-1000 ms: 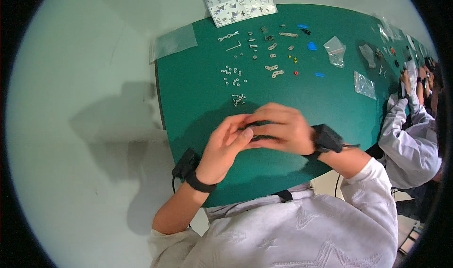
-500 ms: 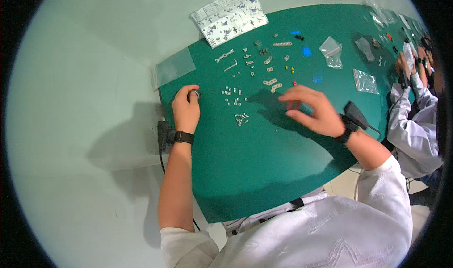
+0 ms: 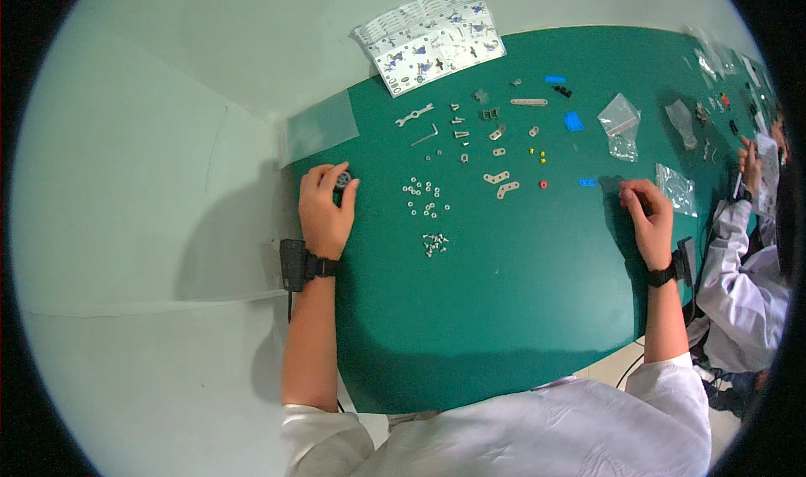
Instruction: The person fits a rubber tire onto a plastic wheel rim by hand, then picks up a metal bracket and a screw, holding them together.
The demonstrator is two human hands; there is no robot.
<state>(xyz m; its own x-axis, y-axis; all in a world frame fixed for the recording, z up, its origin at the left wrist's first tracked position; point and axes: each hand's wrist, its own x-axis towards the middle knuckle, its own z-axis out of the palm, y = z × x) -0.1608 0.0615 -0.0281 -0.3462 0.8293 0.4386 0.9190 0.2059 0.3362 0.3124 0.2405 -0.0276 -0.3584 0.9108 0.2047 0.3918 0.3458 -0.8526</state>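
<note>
At the table's left edge, my left hand (image 3: 324, 212) has its fingers and thumb round a small dark wheel (image 3: 343, 180). Over the right part of the green table (image 3: 520, 309), my right hand (image 3: 651, 229) has its fingers curled toward the thumb; anything between the tips is hidden. A flat blue piece (image 3: 588, 182) lies left of its fingertips, and a clear plastic bag (image 3: 677, 190) is just beyond it. Between my hands lie small white rings (image 3: 424, 198), a heap of little screws (image 3: 435, 243), angled metal plates (image 3: 507, 189) and a red ring (image 3: 543, 185).
An instruction sheet (image 3: 437, 44) leans at the back beside the wall. A spanner (image 3: 415, 115), a hex key (image 3: 425, 135), bolts, metal strips and another bag (image 3: 620, 126) lie in front of it. At the far right, a co-worker's hand (image 3: 749, 165) is near a paper.
My right hand has swung right, from the middle to the right side, its fingers now more curled. My left hand stays at the left edge with the wheel. The whole view has shifted slightly.
</note>
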